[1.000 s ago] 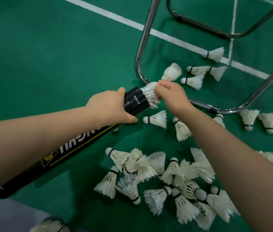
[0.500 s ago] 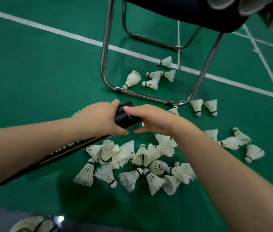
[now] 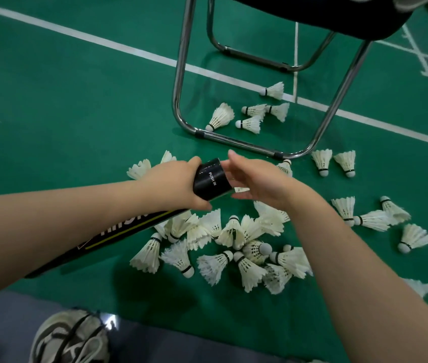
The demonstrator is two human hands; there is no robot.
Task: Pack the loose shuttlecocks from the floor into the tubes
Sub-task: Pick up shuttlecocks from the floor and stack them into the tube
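Observation:
My left hand (image 3: 175, 183) grips a long black shuttlecock tube (image 3: 209, 179) near its open end, which points right and carries the words "PUSH IN". My right hand (image 3: 257, 179) is at the tube's mouth with straight fingers spread over the opening; no shuttlecock shows between them. Below the hands, a pile of several white feather shuttlecocks (image 3: 234, 242) lies on the green floor. A few more shuttlecocks (image 3: 251, 117) lie under the chair, and others (image 3: 373, 218) are scattered to the right.
A chair with a chrome tube frame (image 3: 234, 141) and dark seat (image 3: 312, 14) stands just beyond the hands. White court lines (image 3: 102, 44) cross the green floor. A shoe (image 3: 71, 336) and a grey mat edge sit at the bottom left.
The shuttlecock that my right hand pinched at the tube's mouth has gone inside. My right hand's fingers have straightened over the opening and now lift slightly. The camera view tilted up.

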